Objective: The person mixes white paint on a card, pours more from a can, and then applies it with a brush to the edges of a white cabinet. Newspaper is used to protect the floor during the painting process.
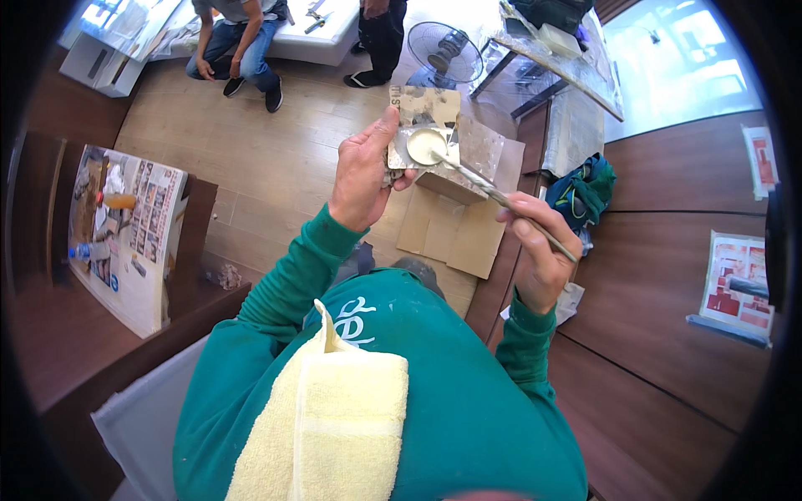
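Observation:
In the head view my left hand (366,166) holds up a small piece of stained cardboard (432,100), thumb on its edge and fingers under it. On the cardboard lies a round patch or shallow dish of pale cream-coloured paste (426,146); which of the two I cannot tell. My right hand (542,244) grips a slim rod-like tool (482,183), with a twisted or coated shaft, between thumb and fingers. Its far tip touches the paste. Below both hands is an open cardboard box (457,219) with its flaps spread.
A seated person (241,37) and a standing person's legs (382,37) are beyond my hands. A fan (445,52) and a cluttered table (557,59) stand ahead right. At left, a paper-covered board (135,232) holds bottles. Brown panels (664,269) rise at right.

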`<state>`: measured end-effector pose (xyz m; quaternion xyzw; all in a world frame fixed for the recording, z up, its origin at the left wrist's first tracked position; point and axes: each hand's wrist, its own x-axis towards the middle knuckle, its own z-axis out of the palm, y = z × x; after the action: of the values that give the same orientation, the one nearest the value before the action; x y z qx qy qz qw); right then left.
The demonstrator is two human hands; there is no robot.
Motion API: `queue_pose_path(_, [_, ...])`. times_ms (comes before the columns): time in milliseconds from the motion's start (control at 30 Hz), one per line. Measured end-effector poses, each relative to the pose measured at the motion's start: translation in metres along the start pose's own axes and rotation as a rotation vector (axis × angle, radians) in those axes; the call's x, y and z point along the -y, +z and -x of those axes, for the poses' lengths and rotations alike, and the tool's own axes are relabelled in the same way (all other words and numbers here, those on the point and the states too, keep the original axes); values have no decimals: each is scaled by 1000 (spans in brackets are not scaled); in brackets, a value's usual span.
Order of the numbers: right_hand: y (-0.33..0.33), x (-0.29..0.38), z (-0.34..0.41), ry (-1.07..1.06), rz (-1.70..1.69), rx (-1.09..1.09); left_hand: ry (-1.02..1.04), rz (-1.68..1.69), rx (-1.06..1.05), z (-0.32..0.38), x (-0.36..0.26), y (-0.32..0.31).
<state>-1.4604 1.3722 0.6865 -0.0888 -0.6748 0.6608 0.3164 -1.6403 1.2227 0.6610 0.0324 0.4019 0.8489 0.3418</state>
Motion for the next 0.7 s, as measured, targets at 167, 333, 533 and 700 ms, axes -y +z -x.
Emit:
queue_pose_path(167, [-9, -7, -35, 35, 8, 4, -20, 8, 12, -45, -10, 7])
queue_pose_path(333, [-9, -21, -98, 26, 7, 21, -17, -13, -5, -102, -29, 8])
queue_pose_path(533, [-30, -49, -190, 4, -19, 158, 38, -23, -2, -172, -36, 39])
queue_pose_path(700, [-50, -56, -257, -6, -72, 191, 101, -4, -92, -230, -49, 52])
